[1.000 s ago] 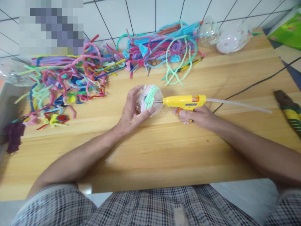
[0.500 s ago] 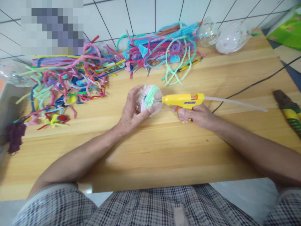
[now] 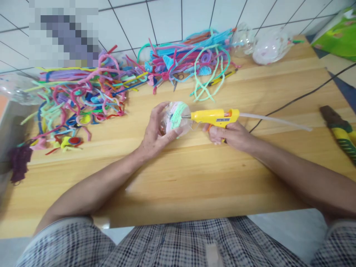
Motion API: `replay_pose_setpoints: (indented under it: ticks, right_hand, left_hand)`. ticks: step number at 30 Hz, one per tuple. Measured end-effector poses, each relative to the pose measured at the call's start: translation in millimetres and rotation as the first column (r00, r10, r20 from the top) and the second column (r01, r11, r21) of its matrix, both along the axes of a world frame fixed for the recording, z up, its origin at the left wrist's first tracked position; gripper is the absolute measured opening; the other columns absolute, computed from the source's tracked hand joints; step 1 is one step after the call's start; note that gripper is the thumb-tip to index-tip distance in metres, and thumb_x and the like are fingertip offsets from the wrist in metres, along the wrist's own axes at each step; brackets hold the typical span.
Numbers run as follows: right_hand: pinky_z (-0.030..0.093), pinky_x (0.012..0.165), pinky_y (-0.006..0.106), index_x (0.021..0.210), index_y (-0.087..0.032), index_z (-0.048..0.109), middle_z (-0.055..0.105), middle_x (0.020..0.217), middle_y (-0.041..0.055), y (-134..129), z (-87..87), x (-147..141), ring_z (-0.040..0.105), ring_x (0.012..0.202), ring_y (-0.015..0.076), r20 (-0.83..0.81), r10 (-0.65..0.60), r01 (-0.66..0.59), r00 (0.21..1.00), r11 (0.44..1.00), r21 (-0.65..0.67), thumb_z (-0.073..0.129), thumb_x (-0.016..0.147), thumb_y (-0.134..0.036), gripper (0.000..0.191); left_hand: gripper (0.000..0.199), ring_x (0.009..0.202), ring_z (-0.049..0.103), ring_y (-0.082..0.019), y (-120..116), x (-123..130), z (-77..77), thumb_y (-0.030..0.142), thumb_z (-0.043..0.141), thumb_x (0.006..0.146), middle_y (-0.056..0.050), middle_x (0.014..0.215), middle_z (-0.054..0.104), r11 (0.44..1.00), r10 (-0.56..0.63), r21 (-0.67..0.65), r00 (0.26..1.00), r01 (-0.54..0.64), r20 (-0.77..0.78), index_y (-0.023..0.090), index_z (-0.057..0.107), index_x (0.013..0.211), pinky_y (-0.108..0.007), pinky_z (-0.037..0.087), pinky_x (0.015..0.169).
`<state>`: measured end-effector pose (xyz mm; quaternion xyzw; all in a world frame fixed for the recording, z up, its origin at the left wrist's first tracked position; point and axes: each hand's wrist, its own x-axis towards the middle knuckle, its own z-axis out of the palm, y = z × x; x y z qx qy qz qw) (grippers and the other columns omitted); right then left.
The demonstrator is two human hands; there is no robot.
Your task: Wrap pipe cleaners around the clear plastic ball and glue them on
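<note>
Centrally, between both hands, the clear ball [image 3: 188, 127] is positioned over the middle of the table [image 3: 178, 185], away from both side edges; whether its underside touches the table cannot be determined. The left hand [image 3: 154, 133] is the nearer one and is in contact with the ball: its fingers are spread to the ball's width, cupping the side that faces the table's left edge, with the thumb across the side toward the near edge. The right hand [image 3: 233, 135] is well apart from the ball; its fingers are closed around the handle of the yellow glue gun [image 3: 209, 115], at the orange trigger [image 3: 209, 127]. Trigger depression cannot be confirmed. The governing relation is nozzle to ball. The gun's long axis runs nearly parallel to the table's near edge, with the metal nozzle [image 3: 186, 116] pointing toward the left edge and the translucent glue stick [image 3: 278, 119] trailing toward the right edge. The nozzle tip lies at the mint-green strips [image 3: 178, 112] on the ball, which run obliquely from the far side toward the near edge, so the gun meets them crosswise. Actual tip contact cannot be verified. By judgement, placement accuracy depends on keeping this crosswise alignment.
</note>
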<state>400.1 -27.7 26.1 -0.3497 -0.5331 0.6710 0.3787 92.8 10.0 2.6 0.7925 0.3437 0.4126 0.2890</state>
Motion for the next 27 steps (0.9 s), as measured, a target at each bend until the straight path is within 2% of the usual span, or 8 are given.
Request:
replay_pose_setpoints:
  ticks: [4, 11, 19, 27]
  right_hand:
    - [0.04, 0.049, 0.027, 0.1, -0.021, 0.072, 0.051, 0.057, -0.0109, 0, 3.1, 1, 0.043, 0.05, 0.0089, -0.012, 0.017, -0.017, 1.0, 1.0, -0.013, 0.087, 0.096, -0.064, 0.046]
    - [0.042, 0.05, 0.027, 0.1, -0.021, 0.073, 0.056, 0.058, -0.0095, -1, 0.0, 0, 0.048, 0.05, 0.0095, 0.05, -0.007, 0.005, 0.999, 0.999, 0.033, 0.084, 0.098, -0.059, 0.04]
    - [0.041, 0.05, 0.027, 0.099, -0.022, 0.073, 0.057, 0.059, -0.0087, -2, 2.8, 0, 0.047, 0.051, 0.0095, 0.025, 0.003, -0.003, 1.0, 1.0, 0.018, 0.085, 0.098, -0.06, 0.041]
    - [0.04, 0.05, 0.028, 0.096, -0.021, 0.072, 0.057, 0.057, -0.0087, -3, 8.1, -2, 0.049, 0.051, 0.0101, 0.097, -0.024, 0.02, 0.995, 0.999, 0.051, 0.086, 0.095, -0.064, 0.045]
  left_hand:
    - [0.084, 0.148, 0.06, -0.034, 1, -1, -2.4, 0.072, 0.073, 0.106, -0.012, 0.164, 0.052, 1.0, 0.007, -0.006, 1.0, -0.007, 0.008, 0.036, 0.035, 0.171, -0.051, 0.058, 0.123]
    - [0.083, 0.138, 0.064, -0.03, 1, -1, -2.4, 0.071, 0.073, 0.106, -0.01, 0.161, 0.054, 1.0, 0.002, -0.02, 1.0, -0.002, 0.015, 0.038, 0.034, 0.172, -0.047, 0.06, 0.117]
    - [0.084, 0.145, 0.061, -0.033, 1, 0, -3.9, 0.072, 0.075, 0.104, -0.011, 0.164, 0.052, 1.0, 0.002, -0.023, 0.999, -0.001, 0.036, 0.038, 0.036, 0.171, -0.049, 0.06, 0.12]
    - [0.085, 0.148, 0.061, -0.033, 0, -1, -2.3, 0.074, 0.074, 0.104, -0.011, 0.164, 0.054, 0.999, 0.019, -0.026, 1.0, -0.019, 0.019, 0.038, 0.036, 0.171, -0.052, 0.058, 0.125]
